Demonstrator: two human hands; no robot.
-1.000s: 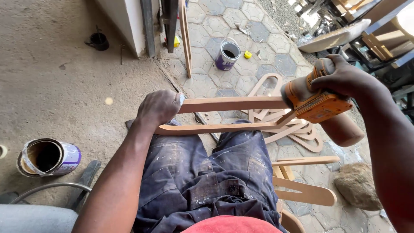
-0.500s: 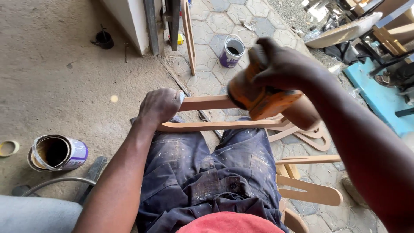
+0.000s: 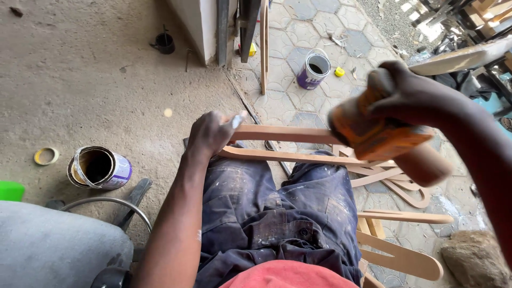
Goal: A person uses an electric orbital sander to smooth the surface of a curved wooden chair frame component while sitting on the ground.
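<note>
A curved wooden frame piece [image 3: 282, 144] is being gripped over the lap by the closed left hand [image 3: 210, 133]; an orange sander [image 3: 373, 130] is being clasped by the right hand [image 3: 410, 93]. A purple-labelled tin [image 3: 100, 168] is standing on the floor [image 3: 80, 80].

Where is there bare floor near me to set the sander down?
Bare concrete floor lies to your left, bordered by the open paint tin, the tape ring and the wall corner. It is crowded on your right: stacked wooden cutouts, a stone and another tin on the pavers.
</note>
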